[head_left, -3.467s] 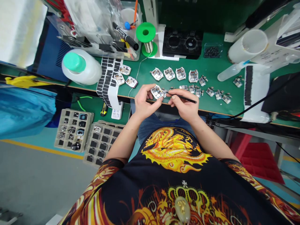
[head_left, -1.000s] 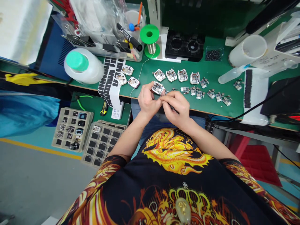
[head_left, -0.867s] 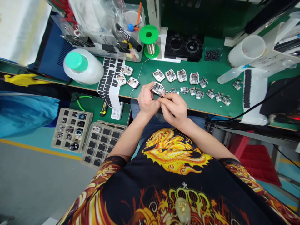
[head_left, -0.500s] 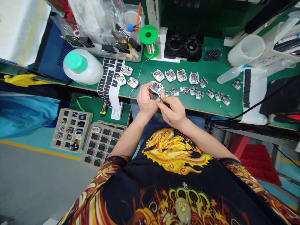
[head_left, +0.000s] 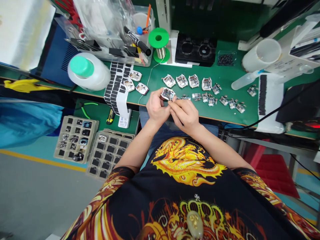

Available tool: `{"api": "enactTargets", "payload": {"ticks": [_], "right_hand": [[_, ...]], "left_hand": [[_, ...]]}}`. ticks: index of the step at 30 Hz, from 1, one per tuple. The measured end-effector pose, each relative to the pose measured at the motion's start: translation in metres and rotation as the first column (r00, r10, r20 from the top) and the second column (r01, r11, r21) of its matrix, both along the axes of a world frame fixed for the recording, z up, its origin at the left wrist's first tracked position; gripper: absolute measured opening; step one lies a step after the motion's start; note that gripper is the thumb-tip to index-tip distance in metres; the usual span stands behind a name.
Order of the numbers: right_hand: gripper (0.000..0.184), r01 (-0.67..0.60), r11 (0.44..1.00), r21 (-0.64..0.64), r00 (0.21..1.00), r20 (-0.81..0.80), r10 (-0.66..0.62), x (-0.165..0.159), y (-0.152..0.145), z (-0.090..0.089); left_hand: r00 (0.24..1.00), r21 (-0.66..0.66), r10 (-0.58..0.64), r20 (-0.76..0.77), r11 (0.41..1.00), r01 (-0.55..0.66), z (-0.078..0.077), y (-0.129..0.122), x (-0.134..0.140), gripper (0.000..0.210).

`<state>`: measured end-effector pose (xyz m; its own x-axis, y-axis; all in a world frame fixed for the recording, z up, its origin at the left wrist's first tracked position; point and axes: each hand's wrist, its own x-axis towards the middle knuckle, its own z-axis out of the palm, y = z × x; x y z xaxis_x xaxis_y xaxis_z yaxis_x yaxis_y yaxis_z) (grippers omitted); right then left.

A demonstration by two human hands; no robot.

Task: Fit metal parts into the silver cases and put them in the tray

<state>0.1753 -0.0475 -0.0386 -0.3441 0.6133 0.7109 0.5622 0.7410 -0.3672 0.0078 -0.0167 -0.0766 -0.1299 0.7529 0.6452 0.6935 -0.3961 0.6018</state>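
My left hand (head_left: 157,106) is closed around the edge of a silver watch case (head_left: 168,93) with small electronic parts inside, tilted up just above the front of the bench. In my right hand (head_left: 185,115) a thin metal tool that looks like tweezers (head_left: 170,98) is pinched, its tip inside the case. Most of the tool is hidden by my fingers. Beyond the hands, several similar watch cases (head_left: 181,80) lie in a row. Several small circuit modules (head_left: 196,96) lie to the right of them. Three pale watch cases (head_left: 141,88) sit to the left.
A green solder spool (head_left: 158,37) and a white bottle with a green cap (head_left: 81,68) stand on the green bench (head_left: 152,95). A black fixture (head_left: 195,50) is at the back. Compartment trays (head_left: 109,155) lie lower left. A black cable (head_left: 272,115) crosses the right side.
My right hand has shifted slightly and the tool stands steeper, its tip still in the watch case. The tool's rear end no longer shows below the hand. The left hand keeps its grip.
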Motion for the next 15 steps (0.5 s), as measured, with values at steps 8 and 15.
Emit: {"api": "enactTargets", "payload": {"ticks": [8,15], "right_hand": [[0.054,-0.013,1.0,0.011,0.994,0.11,0.012,0.006,0.003,-0.014],[0.059,-0.02,0.999,0.037,0.997,0.076,0.017,0.008,0.001,-0.018]], "left_hand": [[1.0,0.005,0.002,0.025,1.0,-0.002,0.006,0.001,0.003,0.051],[1.0,-0.102,0.014,0.0,0.995,-0.014,0.002,0.001,0.001,0.055]]}}
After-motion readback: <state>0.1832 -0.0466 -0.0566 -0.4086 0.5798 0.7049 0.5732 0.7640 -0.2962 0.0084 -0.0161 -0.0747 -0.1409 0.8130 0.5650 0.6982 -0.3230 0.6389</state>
